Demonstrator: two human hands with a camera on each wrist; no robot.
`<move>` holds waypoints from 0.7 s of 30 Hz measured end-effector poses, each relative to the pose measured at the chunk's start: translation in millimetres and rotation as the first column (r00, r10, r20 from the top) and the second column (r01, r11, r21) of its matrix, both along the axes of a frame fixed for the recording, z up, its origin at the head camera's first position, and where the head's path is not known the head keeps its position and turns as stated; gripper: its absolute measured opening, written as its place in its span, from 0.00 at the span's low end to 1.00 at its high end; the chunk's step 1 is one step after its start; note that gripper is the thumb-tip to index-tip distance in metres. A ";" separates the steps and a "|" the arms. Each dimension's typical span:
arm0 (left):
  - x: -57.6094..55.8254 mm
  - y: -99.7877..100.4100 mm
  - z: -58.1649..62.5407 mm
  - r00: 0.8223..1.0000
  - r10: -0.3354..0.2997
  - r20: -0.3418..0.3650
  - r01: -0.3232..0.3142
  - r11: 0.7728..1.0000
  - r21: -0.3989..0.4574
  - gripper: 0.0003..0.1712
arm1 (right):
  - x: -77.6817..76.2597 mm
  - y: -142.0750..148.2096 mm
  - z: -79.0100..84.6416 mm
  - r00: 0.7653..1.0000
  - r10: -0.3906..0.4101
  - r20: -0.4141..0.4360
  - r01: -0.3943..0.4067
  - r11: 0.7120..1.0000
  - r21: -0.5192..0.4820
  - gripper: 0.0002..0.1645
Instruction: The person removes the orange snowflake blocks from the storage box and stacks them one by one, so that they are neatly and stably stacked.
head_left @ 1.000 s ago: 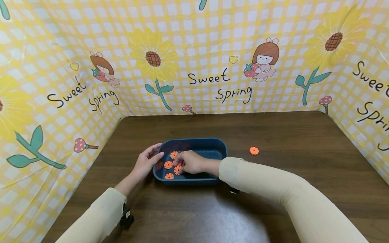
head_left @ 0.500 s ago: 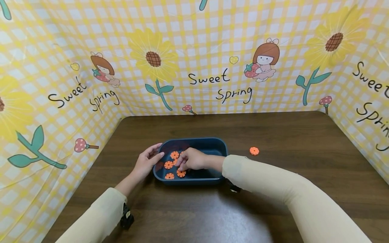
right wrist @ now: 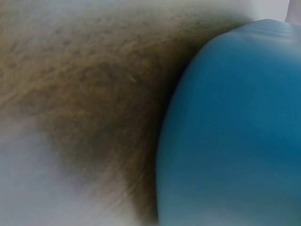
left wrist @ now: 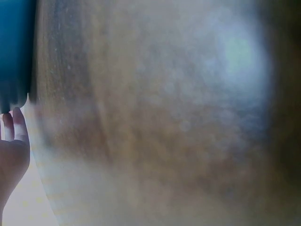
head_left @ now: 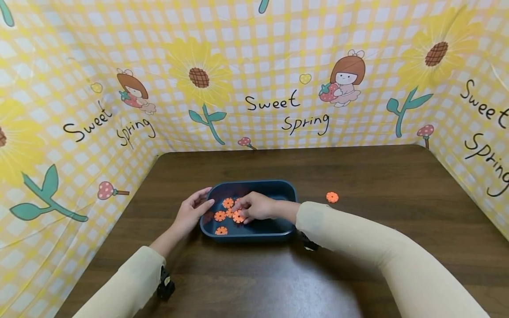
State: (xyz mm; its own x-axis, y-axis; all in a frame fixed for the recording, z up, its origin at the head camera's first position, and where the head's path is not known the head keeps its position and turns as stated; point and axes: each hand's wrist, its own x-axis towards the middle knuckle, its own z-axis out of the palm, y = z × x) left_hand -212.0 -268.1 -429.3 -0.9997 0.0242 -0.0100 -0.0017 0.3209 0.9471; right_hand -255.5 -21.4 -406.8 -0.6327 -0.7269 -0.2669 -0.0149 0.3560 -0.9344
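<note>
At the left, the end of the blue bin is held by the left hand, with the thumb set at the rim. In the bin's left half, several notched orange discs are scattered. Just beside them, one orange disc is pinched by the right hand; whether it is lifted cannot be told. Farther right, outside the bin, a lone disc is supported by the brown table.

R grip hides pt of some discs; L-wrist view: bench blurred, tub cut off at edge.
</note>
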 end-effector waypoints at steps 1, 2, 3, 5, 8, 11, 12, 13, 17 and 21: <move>0.0 0.2 -0.1 1.000 0.001 -0.002 -0.001 1.000 -0.001 0.29 | -0.5 0.8 0.5 1.000 0.003 0.007 -0.003 1.000 0.002 0.17; -0.1 0.2 -0.4 1.000 0.001 -0.004 -0.001 1.000 -0.003 0.28 | -1.1 1.4 0.7 1.000 0.003 0.016 -0.003 1.000 0.004 0.18; 0.0 0.1 -0.6 1.000 0.002 -0.005 -0.002 1.000 -0.006 0.28 | -1.8 2.1 1.2 1.000 0.001 0.022 -0.001 1.000 0.007 0.19; -0.7 -0.4 -1.4 1.000 0.001 -0.006 -0.001 1.000 -0.008 0.29 | -3.3 3.4 2.0 0.999 -0.016 0.046 0.016 1.000 0.001 0.19; -1.8 -0.9 -2.6 1.000 0.003 -0.008 -0.003 1.000 -0.006 0.28 | -5.0 5.6 4.6 0.995 -0.051 0.083 0.053 0.998 -0.023 0.17; -2.5 -1.2 -3.4 1.000 0.004 -0.010 -0.004 1.000 -0.001 0.29 | -6.7 8.5 7.6 0.990 -0.084 0.110 0.089 0.995 -0.040 0.13; -2.7 -1.1 -3.6 1.000 0.006 -0.011 -0.006 1.000 0.000 0.29 | -7.0 9.8 9.3 0.990 -0.090 0.113 0.095 0.995 -0.041 0.13; -2.8 -1.1 -3.9 1.000 0.006 -0.011 -0.006 1.000 -0.001 0.29 | -7.5 11.1 10.5 0.989 -0.094 0.116 0.099 0.994 -0.044 0.12; -2.3 -1.2 -4.5 1.000 0.005 -0.015 -0.005 1.000 -0.010 0.31 | -9.1 17.2 15.9 0.989 -0.089 0.119 0.098 0.993 -0.071 0.13; -3.0 -1.4 -5.1 1.000 0.001 -0.016 -0.002 1.000 -0.011 0.31 | -9.6 25.3 22.1 0.992 -0.066 0.108 0.079 0.991 -0.113 0.19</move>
State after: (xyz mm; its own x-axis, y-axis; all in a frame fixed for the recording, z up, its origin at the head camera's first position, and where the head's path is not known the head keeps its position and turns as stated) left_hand -214.9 -269.5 -434.4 -0.9997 0.0226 0.0060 0.0132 0.3310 0.9435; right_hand -265.1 3.9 -384.7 -0.6581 -0.7101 -0.2503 0.1064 0.2414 -0.9646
